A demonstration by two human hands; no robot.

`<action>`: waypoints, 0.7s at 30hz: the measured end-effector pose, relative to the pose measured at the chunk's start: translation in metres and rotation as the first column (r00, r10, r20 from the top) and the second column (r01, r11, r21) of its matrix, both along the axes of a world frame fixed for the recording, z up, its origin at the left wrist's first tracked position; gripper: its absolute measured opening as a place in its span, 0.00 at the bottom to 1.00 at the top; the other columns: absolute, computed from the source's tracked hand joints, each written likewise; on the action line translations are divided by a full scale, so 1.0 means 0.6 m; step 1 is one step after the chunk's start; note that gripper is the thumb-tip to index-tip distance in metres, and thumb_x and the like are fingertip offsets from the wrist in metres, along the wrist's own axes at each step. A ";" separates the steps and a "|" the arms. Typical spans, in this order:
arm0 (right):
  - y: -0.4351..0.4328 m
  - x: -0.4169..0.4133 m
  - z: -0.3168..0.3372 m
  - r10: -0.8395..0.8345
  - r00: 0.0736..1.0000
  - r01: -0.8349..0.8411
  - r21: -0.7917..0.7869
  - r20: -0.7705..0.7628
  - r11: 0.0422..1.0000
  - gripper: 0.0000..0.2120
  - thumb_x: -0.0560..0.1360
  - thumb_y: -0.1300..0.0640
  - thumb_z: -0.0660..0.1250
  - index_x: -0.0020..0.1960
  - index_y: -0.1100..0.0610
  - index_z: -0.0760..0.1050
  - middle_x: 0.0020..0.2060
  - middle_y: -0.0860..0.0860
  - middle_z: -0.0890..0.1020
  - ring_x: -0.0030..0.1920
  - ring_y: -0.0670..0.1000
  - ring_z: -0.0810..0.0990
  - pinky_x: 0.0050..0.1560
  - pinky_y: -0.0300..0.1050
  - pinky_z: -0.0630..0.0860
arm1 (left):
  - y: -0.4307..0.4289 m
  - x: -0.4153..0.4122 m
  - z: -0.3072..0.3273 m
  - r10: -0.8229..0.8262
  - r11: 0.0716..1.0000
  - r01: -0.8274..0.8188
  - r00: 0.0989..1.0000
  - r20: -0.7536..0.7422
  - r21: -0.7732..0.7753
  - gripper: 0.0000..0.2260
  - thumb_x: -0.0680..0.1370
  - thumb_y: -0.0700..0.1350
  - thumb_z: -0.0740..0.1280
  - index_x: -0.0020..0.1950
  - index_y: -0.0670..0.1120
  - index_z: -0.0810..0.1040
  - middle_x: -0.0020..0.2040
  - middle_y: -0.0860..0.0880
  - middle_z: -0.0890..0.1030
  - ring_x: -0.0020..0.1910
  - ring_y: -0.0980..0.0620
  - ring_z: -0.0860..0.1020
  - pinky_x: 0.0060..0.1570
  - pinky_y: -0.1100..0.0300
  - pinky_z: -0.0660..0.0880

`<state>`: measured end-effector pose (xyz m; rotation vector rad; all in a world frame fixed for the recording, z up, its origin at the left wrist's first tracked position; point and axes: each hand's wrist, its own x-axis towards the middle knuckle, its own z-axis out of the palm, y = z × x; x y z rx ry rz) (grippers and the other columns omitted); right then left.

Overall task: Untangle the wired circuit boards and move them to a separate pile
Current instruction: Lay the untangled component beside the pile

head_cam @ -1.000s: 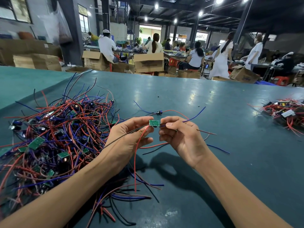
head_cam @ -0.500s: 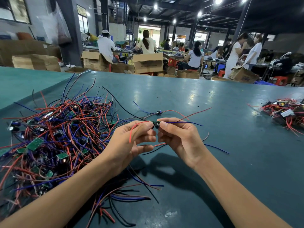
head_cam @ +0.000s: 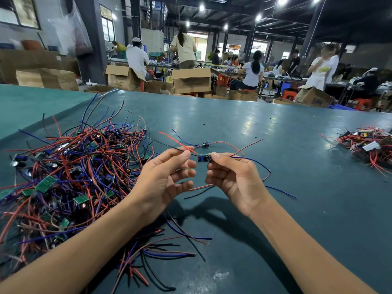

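**Sorting step.** A small circuit board [head_cam: 204,158] was held above the table [head_cam: 275,132], between the hands, just right of the tangled pile [head_cam: 70,172]. Its right end was pinched by the right hand [head_cam: 235,179], its left wires [head_cam: 177,143] by the left hand [head_cam: 163,179], other fingers [head_cam: 186,171] loosely curled. Its long axis lay left–right, roughly level. Freeing was judged nearly done; a carry to the far-right pile [head_cam: 369,149] was called for next.

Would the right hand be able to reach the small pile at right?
Probably yes: only table lies between right hand and small pile, though left hand pinches a wire of its board.
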<state>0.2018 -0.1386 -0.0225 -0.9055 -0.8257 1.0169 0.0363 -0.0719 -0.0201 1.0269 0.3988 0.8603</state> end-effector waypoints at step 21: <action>-0.026 0.112 0.036 -0.545 0.765 0.538 -0.124 -0.343 0.833 0.06 0.74 0.59 0.72 0.41 0.60 0.79 0.29 0.49 0.79 0.25 0.45 0.75 0.25 0.37 0.69 | 0.013 0.002 -0.013 0.234 0.972 -0.234 0.968 -0.088 0.017 0.08 0.74 0.45 0.75 0.37 0.48 0.79 0.37 0.49 0.83 0.33 0.57 0.82 0.27 0.65 0.76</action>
